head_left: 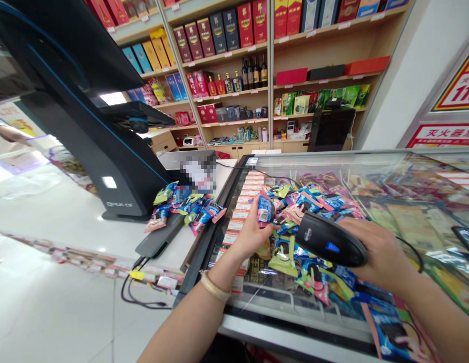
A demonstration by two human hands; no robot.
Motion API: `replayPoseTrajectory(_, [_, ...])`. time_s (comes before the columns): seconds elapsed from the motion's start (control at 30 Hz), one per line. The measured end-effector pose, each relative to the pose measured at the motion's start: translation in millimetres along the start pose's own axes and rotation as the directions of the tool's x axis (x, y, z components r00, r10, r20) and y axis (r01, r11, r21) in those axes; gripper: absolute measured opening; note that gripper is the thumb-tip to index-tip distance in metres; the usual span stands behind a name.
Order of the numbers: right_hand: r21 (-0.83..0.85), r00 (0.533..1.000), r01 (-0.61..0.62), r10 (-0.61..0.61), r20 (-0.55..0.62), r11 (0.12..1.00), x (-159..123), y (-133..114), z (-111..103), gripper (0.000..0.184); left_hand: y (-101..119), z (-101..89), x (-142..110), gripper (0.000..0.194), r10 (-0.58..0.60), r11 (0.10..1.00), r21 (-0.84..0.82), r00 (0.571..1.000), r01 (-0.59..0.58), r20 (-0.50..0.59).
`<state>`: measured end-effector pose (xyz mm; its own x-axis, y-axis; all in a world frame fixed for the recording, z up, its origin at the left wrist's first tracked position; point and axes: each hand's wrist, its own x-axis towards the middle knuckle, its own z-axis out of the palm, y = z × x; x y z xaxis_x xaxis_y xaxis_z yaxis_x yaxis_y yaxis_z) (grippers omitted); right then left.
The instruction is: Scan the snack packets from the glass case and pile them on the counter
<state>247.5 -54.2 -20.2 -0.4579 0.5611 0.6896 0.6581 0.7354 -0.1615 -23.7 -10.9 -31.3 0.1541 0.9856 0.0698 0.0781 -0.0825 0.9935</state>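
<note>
My left hand (253, 229) is closed on a small blue and pink snack packet (265, 209), held with its white barcode patch showing. In my right hand (381, 252) is a black barcode scanner (328, 239), its head pointed left toward that packet, a short gap between them. Beneath both hands, a loose pile of snack packets (283, 254) in blue, pink and green wrappers covers part of the glass counter top (253, 297). To the left, a smaller heap of similar packets (192, 206) lies near the foot of the register. A larger packet (395, 327) sits close under my right forearm.
A dark point-of-sale terminal (106, 131) rises on the white counter (83, 232) at left. A flat grey device (158, 237) with cables (143, 297) lies before it. Shelves of boxes and bottles (253, 70) stand behind the glass counter.
</note>
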Motion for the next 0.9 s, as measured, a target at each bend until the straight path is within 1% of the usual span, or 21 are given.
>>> replayPoseTrajectory(0.1, [0.004,1.0,-0.009,0.009,-0.009,1.0,0,0,0,0.019,0,0.5,-1,0.103,0.008,1.0,-0.029,1.0,-0.008,-0.005])
replayPoseTrajectory(0.2, [0.012,1.0,-0.011,0.011,-0.019,1.0,-1,1,0,0.021,-1,1.8,-2,0.101,-0.011,0.998,-0.061,1.0,0.011,-0.006])
replayPoseTrajectory(0.23, [0.012,1.0,-0.003,0.003,-0.027,1.0,-2,2,0,0.022,-2,2.2,-2,0.098,-0.021,0.996,-0.083,1.0,0.021,-0.01])
replayPoseTrajectory(0.3, [0.006,0.999,0.014,-0.014,-0.043,1.0,-3,4,0,0.023,-3,1.9,0,0.086,-0.048,0.989,-0.141,0.998,0.042,-0.039])
replayPoseTrajectory(0.37, [-0.007,0.998,0.015,-0.015,-0.053,1.0,-5,7,1,0.022,-3,-1.1,3,0.07,-0.068,0.98,-0.196,0.99,0.043,-0.122])
replayPoseTrajectory(0.4, [-0.016,0.998,0.014,-0.015,-0.058,1.0,-6,8,1,0.02,-2,-4.1,5,0.065,-0.065,0.977,-0.212,0.981,0.026,-0.181])
replayPoseTrajectory(0.43, [-0.026,0.998,0.012,-0.014,-0.061,1.0,-7,9,1,0.018,-1,-8.3,8,0.061,-0.055,0.976,-0.219,0.967,-0.001,-0.248])
replayPoseTrajectory(0.5, [-0.041,0.997,0.024,-0.027,-0.071,0.999,-8,12,1,0.017,5,-20.1,11,0.056,-0.015,0.976,-0.205,0.926,-0.068,-0.377])
replayPoseTrajectory(0.57, [-0.046,0.995,0.05,-0.054,-0.084,0.998,-9,14,1,0.018,14,-37.3,12,0.053,0.039,0.983,-0.139,0.881,-0.118,-0.471])
replayPoseTrajectory(0.6, [-0.047,0.994,0.064,-0.068,-0.088,0.997,-9,15,0,0.019,19,-48.1,12,0.052,0.079,0.988,-0.076,0.858,-0.136,-0.508])
replayPoseTrajectory(0.67, [-0.051,0.99,0.09,-0.095,-0.101,0.995,-10,18,0,0.02,28,-74.6,11,0.05,0.212,0.977,0.136,0.8,-0.164,-0.561])
replayPoseTrajectory(0.7, [-0.054,0.989,0.099,-0.105,-0.107,0.994,-9,18,0,0.02,32,-90.1,11,0.05,0.312,0.943,0.284,0.753,-0.172,-0.58])
replayPoseTrajectory(0.73, [-0.057,0.988,0.105,-0.111,-0.109,0.993,-9,19,0,0.02,35,-106.7,11,0.05,0.423,0.881,0.443,0.699,-0.167,-0.576])
replayPoseTrajectory(0.77, [-0.06,0.988,0.104,-0.11,-0.111,0.993,-9,19,0,0.019,38,-124.0,11,0.05,0.512,0.801,0.583,0.663,-0.138,-0.546])
replayPoseTrajectory(0.8, [-0.061,0.988,0.102,-0.108,-0.113,0.993,-9,19,0,0.019,40,-141.4,12,0.051,0.57,0.724,0.684,0.636,-0.09,-0.52])
replayPoseTrajectory(0.87, [-0.061,0.988,0.093,-0.1,-0.116,0.994,-8,18,0,0.018,42,-174.0,14,0.052,0.614,0.613,0.789,0.615,0.025,-0.496])
replayPoseTrajectory(0.9, [-0.06,0.988,0.089,-0.096,-0.12,0.994,-8,17,0,0.019,42,-188.1,16,0.052,0.614,0.576,0.814,0.615,0.08,-0.495])
